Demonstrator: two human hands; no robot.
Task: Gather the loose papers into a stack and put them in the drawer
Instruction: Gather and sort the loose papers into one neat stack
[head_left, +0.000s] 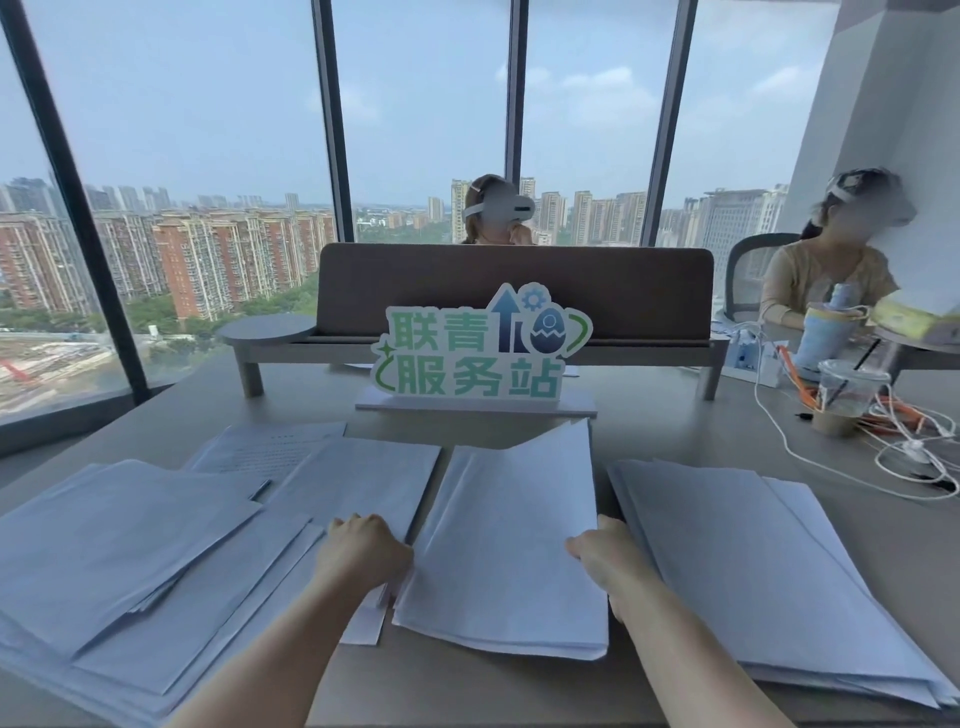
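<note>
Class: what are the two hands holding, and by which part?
Both hands, left and right, hold the middle paper stack by its left and right side edges.

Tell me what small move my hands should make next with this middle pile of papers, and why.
Probably lift the middle pile and set it on the right pile. Your left hand and right hand already grip its two side edges, and the right pile lies close beside it, while the left papers are still fanned out.
</note>
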